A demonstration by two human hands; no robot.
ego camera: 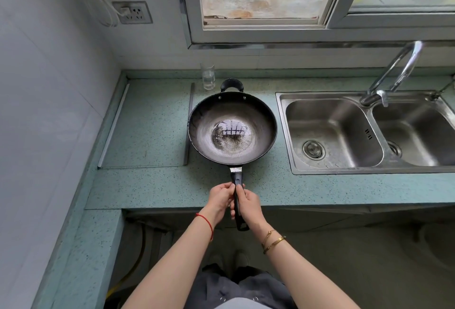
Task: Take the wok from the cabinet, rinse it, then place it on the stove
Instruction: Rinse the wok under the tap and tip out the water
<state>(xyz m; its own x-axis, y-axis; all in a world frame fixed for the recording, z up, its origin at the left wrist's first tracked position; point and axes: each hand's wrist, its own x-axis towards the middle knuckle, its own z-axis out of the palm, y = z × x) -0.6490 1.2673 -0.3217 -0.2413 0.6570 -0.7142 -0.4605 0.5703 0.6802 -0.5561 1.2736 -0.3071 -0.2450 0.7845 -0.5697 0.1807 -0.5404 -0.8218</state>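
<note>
Gripping the long handle [237, 180] of the wok [232, 131], we curl our left hand [221, 198] and right hand [248, 206] round it from either side. The wok sits straight ahead of both hands over the desk [152, 124], just left of the sink [332, 134]; we cannot tell whether it rests there.

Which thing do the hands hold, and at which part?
Both the left hand and the right hand grip the wok by its long black handle.
</note>
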